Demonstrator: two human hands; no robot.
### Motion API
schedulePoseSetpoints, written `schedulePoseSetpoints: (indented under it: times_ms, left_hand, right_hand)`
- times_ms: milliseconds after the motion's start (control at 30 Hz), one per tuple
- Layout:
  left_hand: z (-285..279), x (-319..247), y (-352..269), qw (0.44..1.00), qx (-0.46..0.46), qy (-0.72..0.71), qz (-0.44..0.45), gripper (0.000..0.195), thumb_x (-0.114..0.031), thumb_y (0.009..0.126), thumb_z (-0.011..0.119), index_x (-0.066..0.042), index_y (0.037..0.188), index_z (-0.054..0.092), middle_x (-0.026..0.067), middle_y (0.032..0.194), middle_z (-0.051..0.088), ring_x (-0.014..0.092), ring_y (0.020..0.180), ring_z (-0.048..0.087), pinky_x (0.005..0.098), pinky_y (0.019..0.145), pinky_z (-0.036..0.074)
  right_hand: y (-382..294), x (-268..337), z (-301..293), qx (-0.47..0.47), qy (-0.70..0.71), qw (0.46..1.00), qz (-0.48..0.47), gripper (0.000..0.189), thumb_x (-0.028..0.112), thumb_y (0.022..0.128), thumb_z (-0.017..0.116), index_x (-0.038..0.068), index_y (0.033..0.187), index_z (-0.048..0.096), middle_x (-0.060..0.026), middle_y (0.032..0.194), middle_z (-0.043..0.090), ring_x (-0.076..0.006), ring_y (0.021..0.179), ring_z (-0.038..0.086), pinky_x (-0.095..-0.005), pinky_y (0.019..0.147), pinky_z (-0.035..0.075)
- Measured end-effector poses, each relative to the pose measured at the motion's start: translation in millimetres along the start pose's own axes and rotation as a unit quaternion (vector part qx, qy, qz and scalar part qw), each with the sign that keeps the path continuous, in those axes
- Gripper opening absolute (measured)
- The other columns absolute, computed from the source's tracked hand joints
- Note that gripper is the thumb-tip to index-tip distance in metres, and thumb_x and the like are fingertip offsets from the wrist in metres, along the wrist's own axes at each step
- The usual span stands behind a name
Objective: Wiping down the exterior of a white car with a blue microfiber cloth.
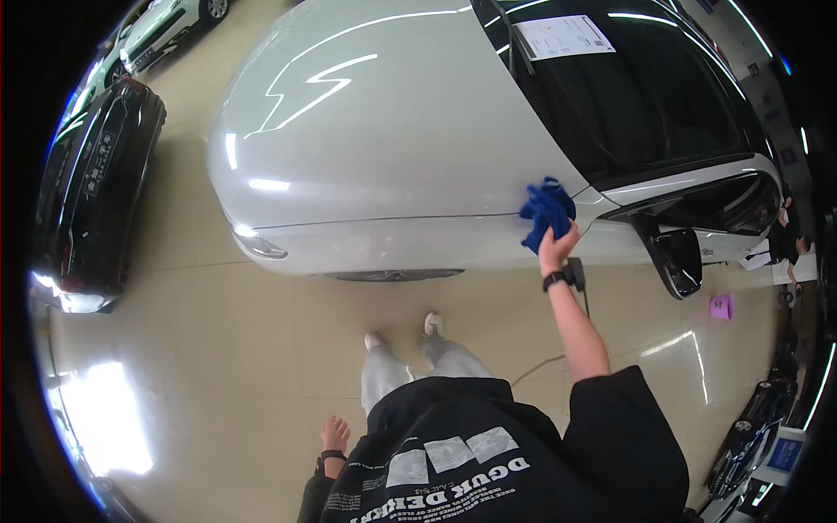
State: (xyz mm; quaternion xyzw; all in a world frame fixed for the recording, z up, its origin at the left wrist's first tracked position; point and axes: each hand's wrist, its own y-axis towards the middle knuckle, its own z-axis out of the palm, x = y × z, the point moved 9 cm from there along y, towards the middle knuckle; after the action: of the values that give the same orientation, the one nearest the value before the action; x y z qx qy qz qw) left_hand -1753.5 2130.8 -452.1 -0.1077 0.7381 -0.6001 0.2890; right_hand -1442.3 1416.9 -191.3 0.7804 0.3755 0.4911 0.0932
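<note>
A white car's hood [392,150] spreads out before me, its front end to the left. My right hand [558,247] grips a bunched blue cloth [549,212]. The cloth rests on the car near the rear corner of the hood, by the seam with the fender [405,242]. My left hand [335,433] hangs low beside my body, away from the car, with its fingers curled in and nothing seen in it. To the right of the cloth are the dark windshield [641,118] and the black side mirror [677,261].
A printed sheet [565,37] lies at the windshield. Behind my right wrist is a dark device [575,273] with a cable. A purple bucket [722,306] stands on the tiled floor [229,366]. A black car [98,189] is parked at left; another person [788,235] is at far right.
</note>
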Motion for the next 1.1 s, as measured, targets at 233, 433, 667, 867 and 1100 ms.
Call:
schedulePoseSetpoints:
  times_ms: [233,433,667,867,1100]
  left_hand:
    - [-116,-23,-18,0.996,-0.026,0.014,0.086,0.052,-0.034,0.086,0.059,-0.013,0.129,0.039,0.0123,0.120,0.051,0.026,0.101,0.054,0.0361,0.073,0.046]
    - [-248,-9,-25,0.993,-0.107,0.018,0.037,0.049,-0.035,0.087,0.054,-0.016,0.131,0.041,0.0077,0.124,0.048,0.024,0.107,0.051,0.0378,0.083,0.043]
    - [-235,-9,38,0.999,-0.026,-0.026,0.025,0.045,-0.034,0.087,0.053,-0.016,0.127,0.044,0.0033,0.118,0.049,0.020,0.101,0.051,0.0367,0.080,0.043]
    - [-151,-14,12,0.998,0.019,0.044,0.052,0.053,-0.034,0.090,0.050,-0.011,0.135,0.035,0.0115,0.132,0.042,0.026,0.110,0.049,0.0391,0.086,0.042]
    - [-138,-12,21,0.991,-0.002,0.096,0.089,0.046,-0.032,0.089,0.051,-0.010,0.129,0.043,0.0086,0.121,0.050,0.022,0.100,0.053,0.0347,0.076,0.046]
  right_hand:
    - [-88,91,120,-0.029,-0.060,0.997,0.033,0.059,0.009,0.067,0.068,0.005,0.119,0.042,-0.0245,0.109,0.045,-0.0440,0.104,0.042,-0.0521,0.091,0.033]
    - [-212,250,228,0.259,-0.101,0.945,-0.171,0.058,0.021,0.058,0.079,0.015,0.110,0.053,-0.0122,0.105,0.052,-0.0313,0.103,0.050,-0.0446,0.072,0.047]
    - [-410,240,269,0.598,0.045,0.792,-0.114,0.045,0.023,0.069,0.063,0.014,0.112,0.056,-0.0224,0.116,0.047,-0.0385,0.109,0.046,-0.0474,0.093,0.038]
    - [-519,110,155,0.681,0.036,0.731,0.010,0.052,0.027,0.069,0.065,0.009,0.117,0.055,-0.0233,0.121,0.050,-0.0394,0.114,0.046,-0.0479,0.098,0.036]
    - [-358,0,47,0.355,0.044,0.908,0.215,0.051,0.024,0.076,0.058,-0.003,0.118,0.049,-0.0251,0.113,0.056,-0.0364,0.107,0.054,-0.0430,0.092,0.042]
